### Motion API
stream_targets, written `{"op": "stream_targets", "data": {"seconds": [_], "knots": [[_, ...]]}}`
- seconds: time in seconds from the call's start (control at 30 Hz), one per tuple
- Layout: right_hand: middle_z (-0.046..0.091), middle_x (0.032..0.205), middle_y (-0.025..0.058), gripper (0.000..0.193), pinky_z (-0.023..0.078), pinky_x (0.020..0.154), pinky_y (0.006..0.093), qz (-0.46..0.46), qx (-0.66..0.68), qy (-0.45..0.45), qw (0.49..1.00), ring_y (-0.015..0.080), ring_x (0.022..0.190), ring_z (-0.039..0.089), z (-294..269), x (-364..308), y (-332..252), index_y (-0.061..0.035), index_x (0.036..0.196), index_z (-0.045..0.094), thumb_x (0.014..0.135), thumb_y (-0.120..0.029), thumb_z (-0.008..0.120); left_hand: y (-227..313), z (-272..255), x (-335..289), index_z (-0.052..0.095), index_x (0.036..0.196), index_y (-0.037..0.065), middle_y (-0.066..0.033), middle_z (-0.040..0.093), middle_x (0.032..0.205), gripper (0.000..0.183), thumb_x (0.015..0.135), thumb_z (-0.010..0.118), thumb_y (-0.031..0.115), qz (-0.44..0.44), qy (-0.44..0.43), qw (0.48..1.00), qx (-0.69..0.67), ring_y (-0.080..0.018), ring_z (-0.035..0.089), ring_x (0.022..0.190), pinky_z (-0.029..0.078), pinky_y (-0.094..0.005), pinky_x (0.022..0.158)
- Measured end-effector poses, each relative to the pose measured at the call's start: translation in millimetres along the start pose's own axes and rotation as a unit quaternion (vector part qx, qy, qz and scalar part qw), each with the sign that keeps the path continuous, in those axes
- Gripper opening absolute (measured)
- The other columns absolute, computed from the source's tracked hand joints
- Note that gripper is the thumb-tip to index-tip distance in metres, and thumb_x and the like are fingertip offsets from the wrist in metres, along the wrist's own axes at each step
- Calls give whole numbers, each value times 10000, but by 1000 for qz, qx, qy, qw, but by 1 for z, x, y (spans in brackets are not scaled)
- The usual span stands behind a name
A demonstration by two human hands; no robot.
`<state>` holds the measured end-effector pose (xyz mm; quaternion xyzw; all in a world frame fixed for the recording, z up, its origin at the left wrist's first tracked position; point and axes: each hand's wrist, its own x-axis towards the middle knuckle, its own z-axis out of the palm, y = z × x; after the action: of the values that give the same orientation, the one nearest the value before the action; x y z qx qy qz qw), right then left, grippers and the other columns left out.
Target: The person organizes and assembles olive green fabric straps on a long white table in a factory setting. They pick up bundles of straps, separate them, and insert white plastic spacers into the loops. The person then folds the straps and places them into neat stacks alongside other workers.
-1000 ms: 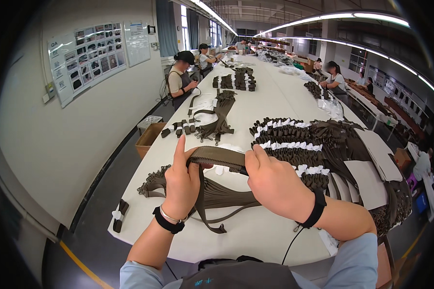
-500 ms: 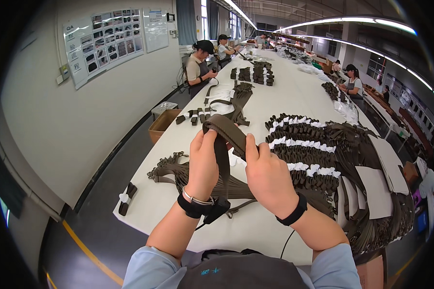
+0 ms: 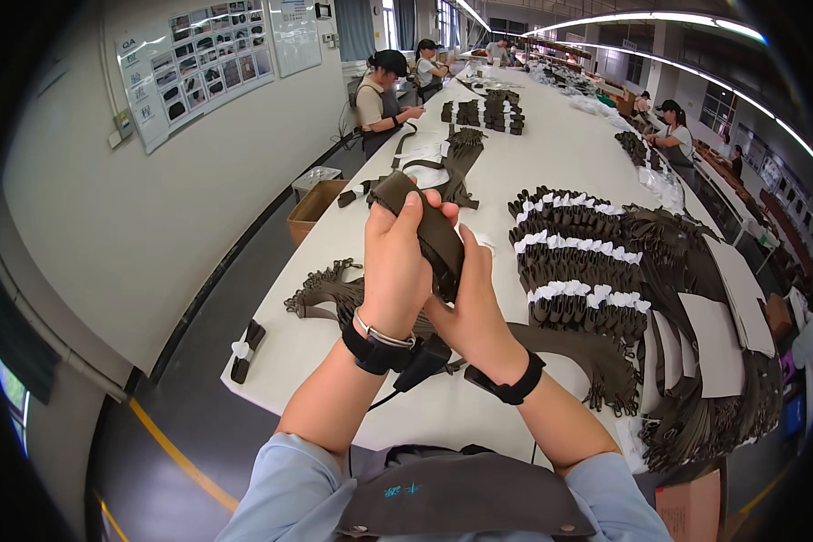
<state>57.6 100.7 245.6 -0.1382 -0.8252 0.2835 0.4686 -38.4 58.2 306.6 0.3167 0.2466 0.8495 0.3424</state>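
Note:
A dark brown webbing strap point(image 3: 440, 242), folded into a flat, thick bundle, is held tilted above the table between my two hands. My left hand point(image 3: 393, 266) is closed around its left side, thumb lying on top. Against the lower right side of the bundle, my right hand point(image 3: 476, 303) grips it, and part of its fingers is hidden. Beneath my wrists, loose brown straps point(image 3: 565, 348) lie spread sideways. To the right are several rows of folded straps with white wraps point(image 3: 580, 246) around them. One wrapped strap bundle point(image 3: 249, 350) lies at the left table edge.
The long white table point(image 3: 334, 417) runs away from me. More straps point(image 3: 732, 415) and grey-white sheets point(image 3: 709, 343) are piled at right. Farther off lie wrapped bundles point(image 3: 485, 114). A cardboard box point(image 3: 314, 212) stands left of the table. Co-workers point(image 3: 384, 104) stand along both sides.
The strap loop held up between my hands is now folded into a compact bundle. My right hand has moved left and closed in against my left hand.

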Motion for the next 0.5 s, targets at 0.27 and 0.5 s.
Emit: {"op": "stream_targets", "data": {"seconds": [0.27,0.5], "knots": [[565,1087,76,640,451,852,295,119,277,-192,934,154,974,542,-33,18,17,1,1178,508,694,-266,830,3,8,-6,441,1167,17,-58,506,841,229,993,465,163,-32,-112,992,40,-157,503,720,473,-312,680],[622,797,38,338,461,700,253,89,306,-140,937,104,748,572,-26,6,24,18,952,607,879,-310,645,6,16,-9,456,1116,34,-26,488,749,284,999,478,292,-37,-109,991,75,-119,478,615,469,-294,606]]}}
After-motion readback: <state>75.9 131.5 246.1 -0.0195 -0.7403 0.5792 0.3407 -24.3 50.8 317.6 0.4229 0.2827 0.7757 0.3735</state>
